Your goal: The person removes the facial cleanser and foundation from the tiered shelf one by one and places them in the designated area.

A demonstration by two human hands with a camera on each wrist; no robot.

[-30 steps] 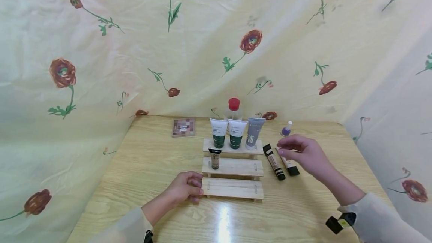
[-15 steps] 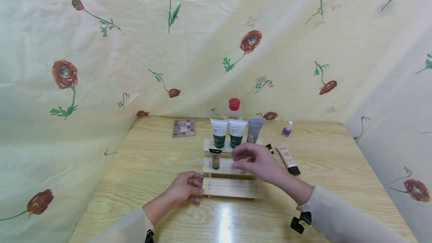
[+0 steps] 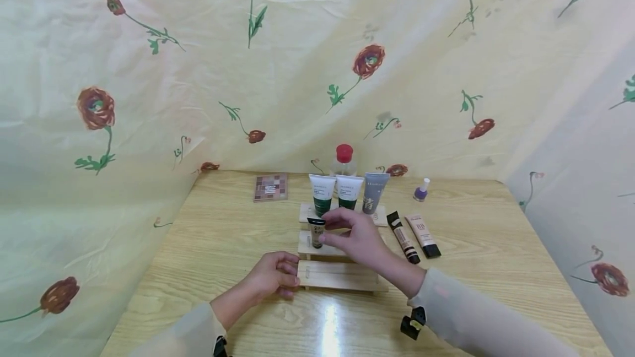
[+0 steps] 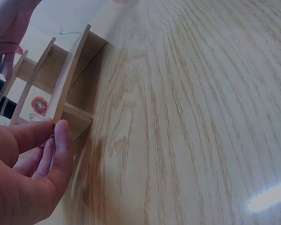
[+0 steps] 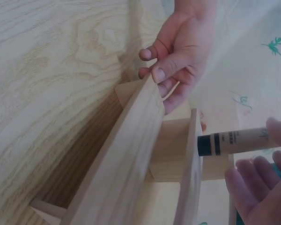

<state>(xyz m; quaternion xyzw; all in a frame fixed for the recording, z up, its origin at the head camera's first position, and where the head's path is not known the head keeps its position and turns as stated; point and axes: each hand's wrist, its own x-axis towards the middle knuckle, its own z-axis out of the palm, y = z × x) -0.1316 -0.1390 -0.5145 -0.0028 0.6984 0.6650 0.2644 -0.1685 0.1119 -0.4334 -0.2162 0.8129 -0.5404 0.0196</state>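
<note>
My left hand (image 3: 272,275) pinches the left end of the lowest step of a three-step wooden rack (image 4: 65,84). My right hand (image 3: 354,236) is at a small beige cosmetic tube (image 3: 316,231) with dark ends, which stands upright at the left of the middle step. In the right wrist view, the right thumb (image 5: 278,132) overlaps the upper end of this tube, while the other fingers (image 5: 243,185) are loosely bent and apart from it. On the top step stand two white-and-green tubes (image 3: 322,187) (image 3: 349,186) and a grey tube (image 3: 375,189).
Right of the rack lie a black-ended tube (image 3: 403,238) and a BB cream tube (image 3: 421,233). A purple nail polish bottle (image 3: 420,193) stands behind them. An eyeshadow palette (image 3: 270,187) lies at the back left. Behind the rack is a red-capped bottle (image 3: 344,154).
My right hand has moved left from above the BB cream tube, across the rack, to the small beige tube. The left hand keeps its hold on the rack.
</note>
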